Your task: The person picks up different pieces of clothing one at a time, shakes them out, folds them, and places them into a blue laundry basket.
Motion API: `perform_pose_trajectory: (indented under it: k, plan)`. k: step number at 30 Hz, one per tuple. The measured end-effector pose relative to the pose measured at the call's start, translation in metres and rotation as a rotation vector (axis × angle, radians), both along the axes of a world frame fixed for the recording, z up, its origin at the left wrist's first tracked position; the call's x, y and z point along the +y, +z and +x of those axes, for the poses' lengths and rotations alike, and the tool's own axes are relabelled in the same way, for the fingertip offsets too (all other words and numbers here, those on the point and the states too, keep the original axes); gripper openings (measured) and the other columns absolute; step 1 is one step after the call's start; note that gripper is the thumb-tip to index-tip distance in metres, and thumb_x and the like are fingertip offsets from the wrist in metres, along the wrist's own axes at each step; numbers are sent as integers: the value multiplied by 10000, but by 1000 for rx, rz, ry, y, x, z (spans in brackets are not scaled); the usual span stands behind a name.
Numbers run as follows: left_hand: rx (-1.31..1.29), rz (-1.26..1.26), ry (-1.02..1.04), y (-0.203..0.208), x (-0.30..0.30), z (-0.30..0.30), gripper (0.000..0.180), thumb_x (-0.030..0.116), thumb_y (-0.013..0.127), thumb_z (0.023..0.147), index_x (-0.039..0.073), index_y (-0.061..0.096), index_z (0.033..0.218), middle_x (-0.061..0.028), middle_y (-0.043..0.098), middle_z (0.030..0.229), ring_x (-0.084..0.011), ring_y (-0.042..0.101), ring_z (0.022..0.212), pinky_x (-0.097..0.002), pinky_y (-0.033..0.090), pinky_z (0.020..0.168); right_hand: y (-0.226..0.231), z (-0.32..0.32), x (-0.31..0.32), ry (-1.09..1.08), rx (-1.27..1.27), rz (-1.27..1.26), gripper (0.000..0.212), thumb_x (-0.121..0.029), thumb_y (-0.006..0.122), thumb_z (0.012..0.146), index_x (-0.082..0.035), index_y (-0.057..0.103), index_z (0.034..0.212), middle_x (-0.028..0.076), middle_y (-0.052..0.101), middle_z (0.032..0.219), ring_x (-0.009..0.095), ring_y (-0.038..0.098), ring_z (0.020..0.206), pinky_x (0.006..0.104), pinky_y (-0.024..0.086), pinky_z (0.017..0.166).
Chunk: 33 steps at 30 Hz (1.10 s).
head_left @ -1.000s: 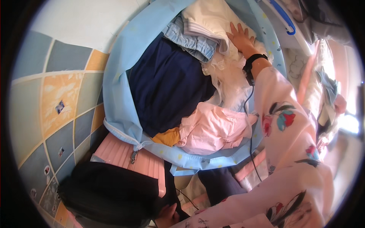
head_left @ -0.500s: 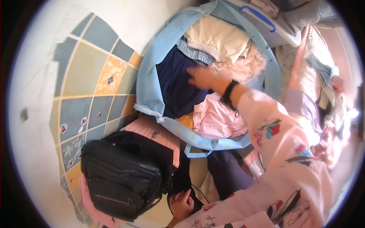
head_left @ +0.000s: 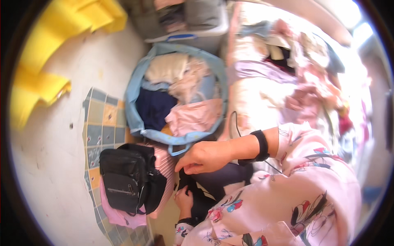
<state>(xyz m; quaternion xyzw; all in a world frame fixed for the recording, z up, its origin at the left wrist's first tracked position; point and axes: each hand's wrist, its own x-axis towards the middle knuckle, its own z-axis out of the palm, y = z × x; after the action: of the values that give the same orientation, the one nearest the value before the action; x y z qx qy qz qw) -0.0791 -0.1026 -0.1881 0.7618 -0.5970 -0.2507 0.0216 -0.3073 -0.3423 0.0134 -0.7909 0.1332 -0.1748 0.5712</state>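
Presently, the right hand is curled near the blue bag, the left hand bent below; full closure cannot be determined. Cream, navy and pink garments are piled inside.

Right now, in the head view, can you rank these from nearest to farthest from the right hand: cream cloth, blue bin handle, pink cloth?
1. Pink cloth: near side of the blue bag.
2. Cream cloth: far side, inside the bag.
3. Blue bin handle: beyond the bag.
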Motion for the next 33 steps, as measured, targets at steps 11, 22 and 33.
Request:
perform_pose_trajectory:
  k: [11, 22, 33]
  plan:
    - [-295, 307, -570, 4, 33, -26, 321, 334, 517, 772, 241, 603, 1068, 14, 535, 1183, -229, 361, 1212, -623, 149, 970, -31, -196, 128, -754, 48, 771, 227, -133, 478, 849, -95, 569, 1054, 27, 621, 822, 87, 581, 706, 235, 467, 606]
    - [-152, 26, -700, -150, 91, 42, 372, 310, 429, 807, 168, 554, 1127, -16, 489, 1233, -168, 358, 1212, -596, 156, 957, -81, -470, 91, -2261, 282, -179, 743, -90, 595, 702, -136, 238, 1351, 152, 609, 836, 174, 603, 652, 293, 487, 481]
    - [-131, 179, -520, -97, 89, 20, 335, 268, 500, 774, 151, 582, 1077, -96, 563, 1100, -246, 496, 1051, -476, 329, 894, -15, -332, 62, -1553, -209, -467, 347, -56, 604, 734, -87, 566, 1077, 146, 568, 804, 244, 584, 717, 314, 468, 655]
